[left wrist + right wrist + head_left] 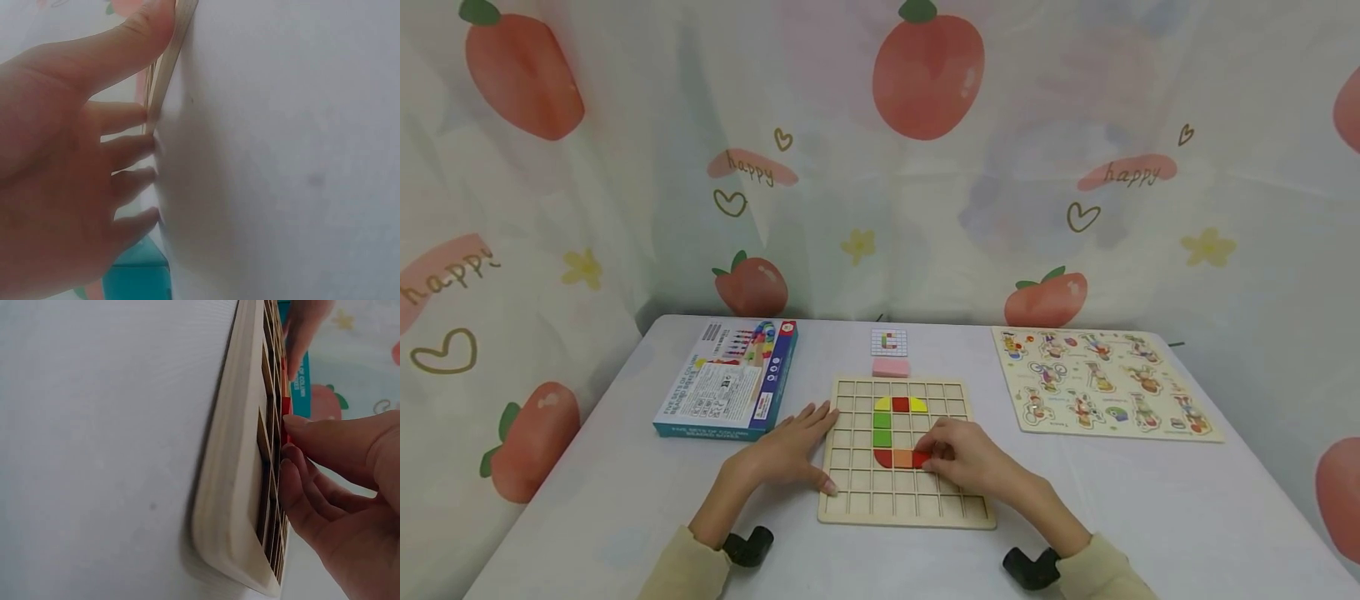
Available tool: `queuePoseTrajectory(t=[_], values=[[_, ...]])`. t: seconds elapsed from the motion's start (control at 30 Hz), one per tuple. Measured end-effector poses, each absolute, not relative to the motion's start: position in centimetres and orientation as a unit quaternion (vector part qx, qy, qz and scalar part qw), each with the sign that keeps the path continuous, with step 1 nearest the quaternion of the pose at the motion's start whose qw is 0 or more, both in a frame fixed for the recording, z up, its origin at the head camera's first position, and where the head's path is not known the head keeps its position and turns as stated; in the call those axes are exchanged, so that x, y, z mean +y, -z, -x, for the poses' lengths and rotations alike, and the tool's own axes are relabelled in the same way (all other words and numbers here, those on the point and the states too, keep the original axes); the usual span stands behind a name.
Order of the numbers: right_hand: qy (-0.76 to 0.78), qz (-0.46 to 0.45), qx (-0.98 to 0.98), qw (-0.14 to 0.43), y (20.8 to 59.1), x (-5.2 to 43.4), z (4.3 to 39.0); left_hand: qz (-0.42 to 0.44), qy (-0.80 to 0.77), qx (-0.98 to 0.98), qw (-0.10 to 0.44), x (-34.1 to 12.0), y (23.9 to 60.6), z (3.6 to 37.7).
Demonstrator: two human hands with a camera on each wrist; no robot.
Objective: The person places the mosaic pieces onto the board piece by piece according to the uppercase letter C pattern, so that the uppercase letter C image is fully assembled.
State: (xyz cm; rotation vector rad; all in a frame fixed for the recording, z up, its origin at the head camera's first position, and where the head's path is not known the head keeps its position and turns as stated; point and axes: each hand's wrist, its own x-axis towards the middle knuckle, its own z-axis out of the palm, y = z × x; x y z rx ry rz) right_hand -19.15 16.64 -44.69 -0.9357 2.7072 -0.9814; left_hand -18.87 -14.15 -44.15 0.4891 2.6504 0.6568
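Observation:
A wooden grid board (906,510) lies on the table in front of me. Its cells hold yellow corner pieces (918,405) with a red square (900,405) between them, green squares (882,429) below, then a rounded red piece (883,458) and an orange square (903,459). My right hand (967,457) pinches a red tile (286,412) between thumb and fingers at the cell right of the orange square. Fingers spread, my left hand (786,450) rests along the board's left edge, its thumb near the lower left side.
Behind the board are a pink block (891,367) and a small pattern card (889,342). A boxed set (730,379) lies at the left, close to the left fingers. At the right lies a wooden picture puzzle (1101,383).

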Motion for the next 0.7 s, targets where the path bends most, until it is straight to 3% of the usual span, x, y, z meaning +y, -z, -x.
queuePoseTrajectory(t=[0.7], values=[[0.315,0.311,0.896,0.035,44.76,16.1,18.87,-0.181,-0.236,0.937,0.185,-14.27,44.38,19.04]])
